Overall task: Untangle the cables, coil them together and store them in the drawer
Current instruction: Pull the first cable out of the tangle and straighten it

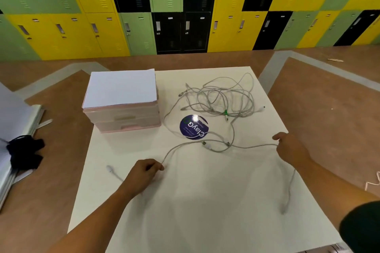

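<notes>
Currently my left grip (pixel 144 171) is curled closed, pinching a grey cable strand (pixel 255 146) between thumb and fingertips, left of the middle of the desk (pixel 195 201). My right grip (pixel 289 147) pinches cable as well, close to the desk's right edge. Between the two, the line runs roughly parallel to the near edge, sagging onto the desk. It passes through a small snarl (pixel 227 144) with a plug (pixel 205 144) just on the near side of the round blue sticker (pixel 194 127). I cannot tell whether it is one cable all the way across or two caught together there. A blurred tail (pixel 287 191) hangs from my right grip toward the near right corner.

The main tangle of cables (pixel 223 97) lies beyond both grips, toward the far right corner, and a strand climbs from the snarl up into it. So the pull that matters is toward me, away from that heap, along the desk's depth rather than its width. My right grip is the nearer one to the heap, so I judge it should free the loops while the left holds tension. The pink drawer unit (pixel 125 118), drawers shut, sits at the far left corner, nearer my left grip.
</notes>
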